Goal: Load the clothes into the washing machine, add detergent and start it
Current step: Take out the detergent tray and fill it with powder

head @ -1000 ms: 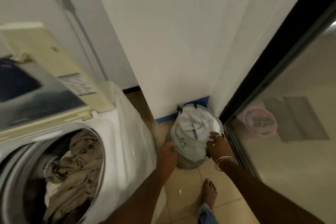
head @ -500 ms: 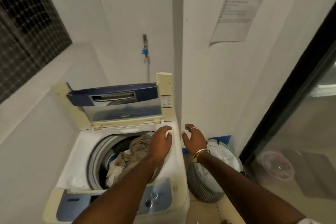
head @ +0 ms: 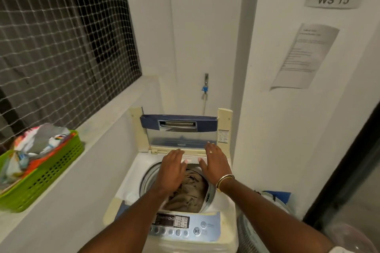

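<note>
Brown clothes (head: 191, 191) sit inside the washer (head: 131, 181). Its lid (head: 178, 123) stands up at the back. The left hand (head: 172, 168) and right hand (head: 213, 162) hover over the tub, fingers straight and spread, holding nothing.

Left grip (head: 172, 167), right grip (head: 213, 162) outstretched, open-fingered

I am wearing the only camera on my head. It is looking forward and down, close over the open washing machine (head: 131, 172), with my left hand (head: 172, 168) and right hand (head: 213, 162) reaching in from below. It is catching the netted window (head: 61, 37) leftward and a wall notice (head: 304, 55) rightward.
</note>
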Action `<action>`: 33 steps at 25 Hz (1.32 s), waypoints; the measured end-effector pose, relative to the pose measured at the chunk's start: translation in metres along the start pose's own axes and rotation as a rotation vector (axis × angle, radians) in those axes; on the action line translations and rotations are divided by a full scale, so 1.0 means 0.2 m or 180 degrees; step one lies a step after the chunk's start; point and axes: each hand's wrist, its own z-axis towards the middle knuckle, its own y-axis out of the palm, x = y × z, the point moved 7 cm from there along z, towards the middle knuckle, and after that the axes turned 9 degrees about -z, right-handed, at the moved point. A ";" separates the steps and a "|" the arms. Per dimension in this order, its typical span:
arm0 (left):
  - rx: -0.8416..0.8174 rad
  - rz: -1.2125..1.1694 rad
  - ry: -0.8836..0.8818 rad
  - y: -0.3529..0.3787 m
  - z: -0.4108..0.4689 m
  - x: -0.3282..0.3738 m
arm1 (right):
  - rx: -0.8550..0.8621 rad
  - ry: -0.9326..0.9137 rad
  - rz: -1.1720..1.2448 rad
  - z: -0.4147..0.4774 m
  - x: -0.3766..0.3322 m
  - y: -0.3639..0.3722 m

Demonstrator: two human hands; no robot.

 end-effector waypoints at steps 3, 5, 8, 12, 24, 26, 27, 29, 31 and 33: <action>-0.0123 0.0370 -0.0025 -0.11 -0.10 -0.02 | -0.0010 -0.0296 -0.0238 -0.05 -0.12 -0.06; -0.0180 0.0535 -0.0007 -0.17 -0.15 -0.03 | 0.0018 -0.0389 -0.0386 -0.09 -0.18 -0.10; -0.0223 0.0646 -0.0010 -0.23 -0.21 -0.06 | 0.0015 -0.0403 -0.0565 -0.12 -0.26 -0.12; -0.0287 0.0703 -0.0053 -0.30 -0.22 -0.14 | 0.0013 -0.0414 -0.0693 -0.10 -0.37 -0.09; -0.0545 0.1044 0.0196 -0.43 0.15 -0.62 | -0.0091 0.0202 -0.1194 0.17 -0.68 0.20; -0.0571 0.1032 0.0259 -0.39 0.17 -0.63 | -0.0107 0.0170 -0.1296 0.19 -0.67 0.23; -0.0603 0.0999 0.0275 -0.36 0.19 -0.63 | -0.0111 0.0185 -0.1319 0.20 -0.65 0.24; -0.0703 0.0929 0.0289 -0.29 0.22 -0.61 | -0.0161 0.0248 -0.1306 0.23 -0.60 0.25; -0.0729 0.0928 0.0318 -0.22 0.25 -0.57 | -0.0219 0.0254 -0.1286 0.26 -0.54 0.26; -0.0719 0.0920 0.0332 -0.17 0.29 -0.53 | -0.0231 0.0215 -0.1252 0.29 -0.48 0.27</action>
